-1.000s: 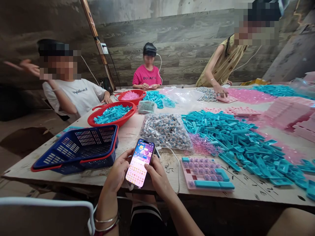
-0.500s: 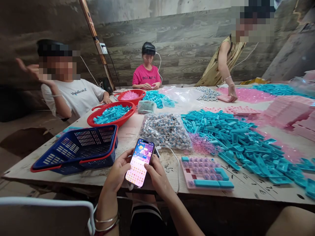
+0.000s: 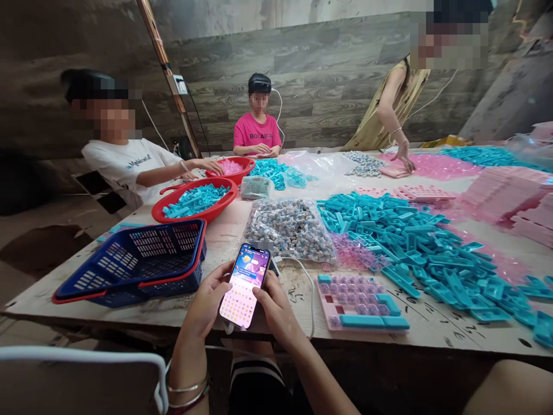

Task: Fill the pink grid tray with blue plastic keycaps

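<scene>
Head view: a shared worktable seen from above the person's own hands, lower centre of the frame.
Left hand (image 3: 210,302): still gripped the phone (image 3: 244,285) by its left edge.
Right hand (image 3: 276,308): still clasped the phone's right edge, thumb over the screen.
Phone: lit, held unmoved just above the near table edge (image 3: 142,314).
Changed: the person in white (image 3: 129,167) at upper left lowered a raised arm to the red bowl (image 3: 230,168).
Pink tray (image 3: 360,302): lay untouched right of the hands.

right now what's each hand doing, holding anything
Left hand: closed around the left edge of the phone.
Right hand: closed on the phone's right edge, thumb on the screen.
</scene>
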Available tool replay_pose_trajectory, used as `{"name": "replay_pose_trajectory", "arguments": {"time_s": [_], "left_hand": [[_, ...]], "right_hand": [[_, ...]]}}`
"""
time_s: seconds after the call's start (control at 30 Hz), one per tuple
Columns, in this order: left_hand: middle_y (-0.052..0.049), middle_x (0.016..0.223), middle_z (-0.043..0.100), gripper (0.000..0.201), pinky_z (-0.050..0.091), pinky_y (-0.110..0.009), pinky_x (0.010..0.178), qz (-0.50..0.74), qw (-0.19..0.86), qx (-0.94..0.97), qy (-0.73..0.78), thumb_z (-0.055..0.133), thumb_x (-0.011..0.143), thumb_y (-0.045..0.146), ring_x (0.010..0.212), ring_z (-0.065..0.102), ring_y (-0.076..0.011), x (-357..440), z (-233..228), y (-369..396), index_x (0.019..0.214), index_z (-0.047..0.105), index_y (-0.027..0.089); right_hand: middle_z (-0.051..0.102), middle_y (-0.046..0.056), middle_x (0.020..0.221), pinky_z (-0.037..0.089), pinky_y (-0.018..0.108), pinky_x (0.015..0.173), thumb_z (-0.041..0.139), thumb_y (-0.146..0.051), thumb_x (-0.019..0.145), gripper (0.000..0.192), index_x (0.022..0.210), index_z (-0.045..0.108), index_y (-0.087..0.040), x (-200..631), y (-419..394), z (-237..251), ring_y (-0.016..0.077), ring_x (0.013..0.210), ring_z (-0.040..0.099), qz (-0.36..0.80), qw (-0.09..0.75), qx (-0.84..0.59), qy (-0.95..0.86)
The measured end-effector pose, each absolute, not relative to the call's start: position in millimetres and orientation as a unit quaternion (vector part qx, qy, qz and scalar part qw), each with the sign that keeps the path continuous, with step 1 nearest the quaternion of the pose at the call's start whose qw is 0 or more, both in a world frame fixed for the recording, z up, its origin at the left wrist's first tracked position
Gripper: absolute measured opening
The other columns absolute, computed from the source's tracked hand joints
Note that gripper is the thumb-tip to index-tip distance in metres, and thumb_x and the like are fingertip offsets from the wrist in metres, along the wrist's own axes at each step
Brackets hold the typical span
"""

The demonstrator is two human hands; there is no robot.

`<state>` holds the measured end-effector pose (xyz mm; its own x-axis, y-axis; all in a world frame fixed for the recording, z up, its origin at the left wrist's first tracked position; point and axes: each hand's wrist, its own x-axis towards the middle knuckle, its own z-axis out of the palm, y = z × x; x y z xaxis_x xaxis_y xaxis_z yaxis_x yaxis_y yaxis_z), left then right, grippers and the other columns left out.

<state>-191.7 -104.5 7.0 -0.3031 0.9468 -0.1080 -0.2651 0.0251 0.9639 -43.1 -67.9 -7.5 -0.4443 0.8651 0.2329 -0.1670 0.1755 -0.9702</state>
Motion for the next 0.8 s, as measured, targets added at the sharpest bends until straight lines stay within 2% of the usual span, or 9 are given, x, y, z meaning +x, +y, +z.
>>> {"name": "replay_pose_trajectory", "arguments": {"time_s": [0.4, 0.8], "left_hand": [[-0.007, 0.104, 0.067, 0.053, 0.051, -0.029, 0.075, 0.623, 0.487, 0.317, 0.524, 0.062, 0.06, 0.016, 0.096, 0.063, -0.0246, -190.5, 8.3, -104.2, 0.113, 0.058, 0.016], [-0.005, 0.102, 0.067, 0.051, 0.051, -0.026, 0.074, 0.625, 0.499, 0.323, 0.507, 0.061, 0.06, 0.013, 0.091, 0.063, -0.0206, -189.8, 10.1, -105.7, 0.11, 0.059, 0.017]], "right_hand": [[0.053, 0.007, 0.102, 0.037, 0.034, 0.093, 0.045, -0.024, 0.082, 0.025, 0.102, 0.059, -0.017, -41.9, -68.1, -5.6, 0.0209, 0.1, 0.048, 0.583, 0.444, -0.275, -0.622], [0.051, 0.008, 0.102, 0.035, 0.036, 0.093, 0.045, -0.025, 0.079, 0.028, 0.102, 0.059, -0.015, -41.7, -67.6, -5.2, 0.0224, 0.1, 0.047, 0.584, 0.442, -0.272, -0.624]]}}
